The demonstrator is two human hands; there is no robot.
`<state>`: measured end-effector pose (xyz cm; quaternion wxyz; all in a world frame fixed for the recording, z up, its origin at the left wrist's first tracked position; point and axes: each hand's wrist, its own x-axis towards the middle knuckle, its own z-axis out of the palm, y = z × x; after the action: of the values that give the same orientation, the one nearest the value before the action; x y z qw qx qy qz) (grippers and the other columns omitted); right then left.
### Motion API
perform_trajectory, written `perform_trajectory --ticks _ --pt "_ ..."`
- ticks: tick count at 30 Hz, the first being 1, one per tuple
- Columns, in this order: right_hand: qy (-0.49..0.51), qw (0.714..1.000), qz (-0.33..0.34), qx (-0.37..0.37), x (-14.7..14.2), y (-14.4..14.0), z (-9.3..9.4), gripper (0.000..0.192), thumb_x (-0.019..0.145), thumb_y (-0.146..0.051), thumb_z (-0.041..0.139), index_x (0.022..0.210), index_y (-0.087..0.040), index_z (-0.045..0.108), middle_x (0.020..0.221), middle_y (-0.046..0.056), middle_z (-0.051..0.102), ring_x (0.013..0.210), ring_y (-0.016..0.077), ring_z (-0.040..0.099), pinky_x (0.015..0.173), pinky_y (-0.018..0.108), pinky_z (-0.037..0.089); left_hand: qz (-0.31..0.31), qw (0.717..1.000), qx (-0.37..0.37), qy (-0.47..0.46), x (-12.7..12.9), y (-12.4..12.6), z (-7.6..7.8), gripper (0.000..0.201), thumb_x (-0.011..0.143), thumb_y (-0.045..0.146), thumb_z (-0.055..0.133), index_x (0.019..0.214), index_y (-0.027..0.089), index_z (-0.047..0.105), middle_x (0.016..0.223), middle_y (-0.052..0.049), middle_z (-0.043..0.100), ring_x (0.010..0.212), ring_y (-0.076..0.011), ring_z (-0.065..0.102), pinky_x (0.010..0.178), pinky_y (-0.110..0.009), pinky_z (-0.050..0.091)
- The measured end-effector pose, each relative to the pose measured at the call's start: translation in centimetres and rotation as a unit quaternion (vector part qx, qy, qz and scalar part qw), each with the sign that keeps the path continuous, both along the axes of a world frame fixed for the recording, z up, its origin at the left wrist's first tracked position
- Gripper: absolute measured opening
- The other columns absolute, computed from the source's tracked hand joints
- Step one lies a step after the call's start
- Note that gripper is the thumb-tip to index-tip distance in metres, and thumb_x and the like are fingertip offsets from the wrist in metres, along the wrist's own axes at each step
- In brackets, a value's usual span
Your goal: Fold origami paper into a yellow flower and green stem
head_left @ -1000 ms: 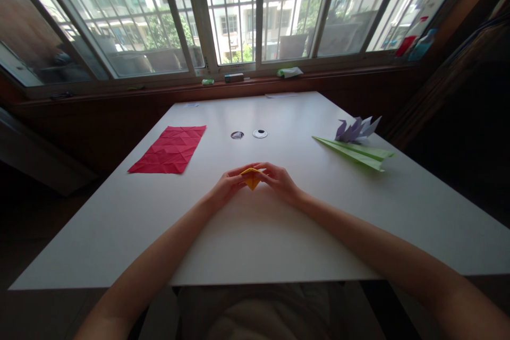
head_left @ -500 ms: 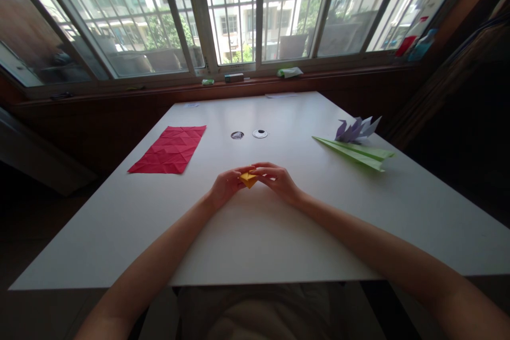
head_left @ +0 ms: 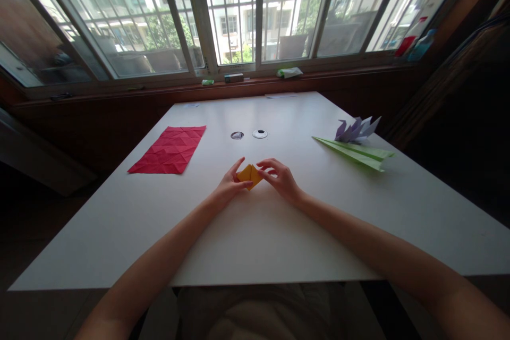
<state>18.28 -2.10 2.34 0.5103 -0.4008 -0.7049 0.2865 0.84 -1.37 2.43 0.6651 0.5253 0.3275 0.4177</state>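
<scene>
Although unable to confirm whether resting or lifted, noted folded yellow paper (head_left: 247, 173) between both hands, over the middle of the white table (head_left: 258, 239). Observed left hand (head_left: 230, 182) gripping the left side, with thumb laid across the near face and one finger raised apart. Observed right hand (head_left: 283, 178) with thumb and forefinger at the right corner; cannot tell whether pinching or merely touching. Judge step in hand as working the folds. For next move, require firm left hold and light, exact right fingertips at that corner.
</scene>
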Motion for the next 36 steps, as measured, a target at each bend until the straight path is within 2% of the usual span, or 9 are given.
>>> perform_trajectory --ticks 4,9,11,14,16,19,22,29,36 --pt "-0.027 0.999 0.011 0.036 0.0 0.0 0.1 0.014 0.075 -0.030 0.057 0.081 -0.018 0.062 0.082 0.004 0.057 0.073 0.0131 0.056 0.061 0.026 0.049 -0.007 0.999 0.039 0.037 0.2 -0.2 -0.3 0.094 0.060 0.020 0.071 0.136 0.019 0.015 0.080 -0.002 0.063 0.071 -0.0147 0.059 0.063 -0.024 0.045" --pt "-0.041 0.996 -0.005 0.082 -0.2 -0.4 0.4 0.008 0.074 -0.025 0.058 0.074 -0.018 0.062 0.076 0.003 0.057 0.066 0.0116 0.054 0.058 0.025 0.048 -0.004 0.994 0.091 0.059 0.5 -0.3 -0.5 0.086 0.063 0.023 0.069 0.134 0.020 0.021 0.081 -0.002 0.062 0.073 -0.0140 0.059 0.066 -0.025 0.044" --pt "-0.034 0.995 -0.019 0.092 -0.3 -0.6 0.5 0.007 0.074 -0.025 0.058 0.073 -0.018 0.061 0.073 0.003 0.057 0.063 0.0110 0.053 0.057 0.025 0.047 0.002 0.994 0.094 0.055 0.5 -0.1 -0.6 0.078 0.062 0.025 0.069 0.130 0.019 0.031 0.089 -0.005 0.063 0.081 -0.0161 0.059 0.071 -0.028 0.045" --pt "-0.015 0.994 -0.049 0.099 -0.3 -0.7 0.5 0.007 0.075 -0.025 0.057 0.072 -0.018 0.060 0.071 0.001 0.056 0.060 0.0102 0.051 0.056 0.024 0.046 0.007 0.993 0.104 0.059 0.4 0.2 -0.9 0.052 0.064 0.029 0.068 0.111 0.014 0.051 0.097 -0.008 0.062 0.091 -0.0196 0.057 0.080 -0.032 0.044" --pt "0.000 0.993 -0.070 0.097 -0.2 -0.5 0.4 0.007 0.075 -0.025 0.057 0.072 -0.018 0.059 0.071 0.001 0.056 0.060 0.0101 0.051 0.056 0.024 0.046 0.007 0.991 0.115 0.073 0.3 0.4 -1.0 0.042 0.066 0.031 0.065 0.102 0.012 0.056 0.099 -0.009 0.062 0.093 -0.0209 0.057 0.082 -0.033 0.043" --pt "0.021 0.993 -0.084 0.082 -0.1 -0.3 0.1 0.007 0.074 -0.025 0.057 0.074 -0.018 0.058 0.071 0.001 0.056 0.062 0.0106 0.052 0.058 0.024 0.045 -0.002 0.989 0.120 0.084 0.3 0.5 -1.0 0.039 0.068 0.032 0.064 0.102 0.013 0.058 0.101 -0.009 0.062 0.092 -0.0209 0.057 0.081 -0.033 0.044" --pt "0.020 0.994 -0.081 0.071 -0.1 -0.1 -0.1 0.007 0.075 -0.024 0.056 0.077 -0.018 0.059 0.073 0.001 0.057 0.064 0.0110 0.053 0.060 0.025 0.045 -0.004 0.990 0.110 0.088 0.3 0.4 -0.9 0.038 0.068 0.033 0.064 0.100 0.013 0.059 0.094 -0.008 0.064 0.081 -0.0186 0.060 0.074 -0.031 0.046" --pt "-0.008 0.994 -0.065 0.087 -0.1 -0.4 0.1 0.014 0.080 -0.023 0.051 0.085 -0.019 0.063 0.078 0.003 0.058 0.069 0.0121 0.054 0.058 0.024 0.043 0.014 0.993 0.075 0.086 0.3 0.4 -1.1 0.037 0.068 0.035 0.063 0.097 0.012 0.061 0.087 -0.007 0.065 0.066 -0.0150 0.061 0.066 -0.029 0.047" --pt "-0.036 0.993 -0.053 0.097 -0.2 -0.5 0.1 0.022 0.083 -0.028 0.046 0.095 -0.023 0.064 0.082 0.003 0.057 0.073 0.0132 0.055 0.064 0.026 0.045 0.029 0.989 0.096 0.106 0.3 0.4 -1.1 0.034 0.069 0.037 0.061 0.091 0.011 0.061 0.076 -0.006 0.064 0.060 -0.0140 0.060 0.060 -0.027 0.047"
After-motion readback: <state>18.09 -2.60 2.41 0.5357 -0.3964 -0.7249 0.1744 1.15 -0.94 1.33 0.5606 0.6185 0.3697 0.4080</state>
